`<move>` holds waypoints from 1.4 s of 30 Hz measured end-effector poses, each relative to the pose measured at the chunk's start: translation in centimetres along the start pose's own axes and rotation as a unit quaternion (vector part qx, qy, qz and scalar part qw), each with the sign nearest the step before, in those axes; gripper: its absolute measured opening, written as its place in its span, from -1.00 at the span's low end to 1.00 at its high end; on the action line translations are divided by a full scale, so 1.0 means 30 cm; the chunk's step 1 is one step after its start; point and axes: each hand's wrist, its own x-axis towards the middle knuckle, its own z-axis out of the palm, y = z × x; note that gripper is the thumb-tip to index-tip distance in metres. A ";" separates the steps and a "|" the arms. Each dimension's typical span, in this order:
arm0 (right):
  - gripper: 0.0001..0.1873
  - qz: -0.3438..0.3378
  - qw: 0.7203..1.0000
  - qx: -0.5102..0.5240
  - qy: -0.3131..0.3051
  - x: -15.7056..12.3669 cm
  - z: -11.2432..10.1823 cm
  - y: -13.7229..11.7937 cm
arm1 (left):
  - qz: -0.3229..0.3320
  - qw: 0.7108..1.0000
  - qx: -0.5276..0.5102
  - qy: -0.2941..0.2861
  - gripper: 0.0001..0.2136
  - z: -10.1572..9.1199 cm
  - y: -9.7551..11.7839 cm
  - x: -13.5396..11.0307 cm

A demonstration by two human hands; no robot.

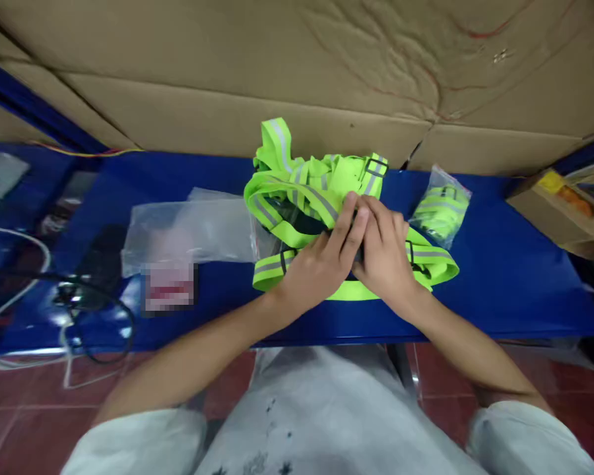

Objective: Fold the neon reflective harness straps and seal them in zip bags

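A tangle of neon yellow-green reflective straps (321, 188) with grey stripes and black buckles lies on the blue table in front of me. My left hand (321, 264) and my right hand (389, 257) meet over its near side, fingertips close together and pointing away from me. Both are closed on a part of the reflective straps that they mostly hide. Loops of strap stick out on either side of the hands, with a black buckle (410, 254) beside the right one. A clear plastic bag (198, 227) lies flat to the left, partly under the straps.
A packed bag of the same straps (443, 204) lies to the right. Beyond it stands an open cardboard box (557, 214). A blurred pink-and-white item (168, 288) and tangled cables (86, 300) are at left. Cardboard panels (228, 112) wall off the back of the blue table (499, 284).
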 end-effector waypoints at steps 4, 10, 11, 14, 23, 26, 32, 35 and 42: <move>-0.16 -0.006 0.999 0.035 -0.011 0.005 -0.014 0.011 | -0.019 0.999 -0.048 -0.007 -0.21 0.007 -0.008 -0.007; 0.02 -0.044 0.991 0.123 0.037 0.015 -0.096 0.080 | -0.021 0.980 -0.166 0.107 -0.21 -0.003 -0.086 -0.013; 0.07 -0.039 0.989 0.142 0.032 0.015 -0.106 0.094 | -0.010 0.977 -0.177 0.117 -0.22 -0.006 -0.095 -0.015; 0.21 -0.024 0.967 0.249 -0.039 0.010 -0.122 0.131 | 0.022 0.974 -0.183 0.132 -0.24 -0.010 -0.107 -0.020; -0.21 0.078 0.900 0.425 -0.050 -0.005 -0.119 0.149 | 0.066 0.965 -0.239 0.084 -0.25 -0.059 -0.129 0.001; -0.25 0.089 0.884 0.459 -0.004 0.001 -0.118 0.143 | 0.064 0.956 -0.258 0.121 -0.10 -0.081 -0.173 -0.005; -0.30 0.100 0.846 0.523 0.004 -0.009 -0.112 0.154 | 0.014 0.952 -0.216 0.214 -0.02 -0.106 -0.212 -0.020; -0.27 0.113 0.835 0.539 -0.011 -0.017 -0.084 0.152 | 0.024 0.952 -0.277 0.125 -0.05 -0.090 -0.182 -0.010; -0.08 0.025 0.910 0.415 -0.015 0.094 -0.097 0.093 | -0.201 0.722 -0.659 0.057 -0.53 -0.052 -0.155 0.027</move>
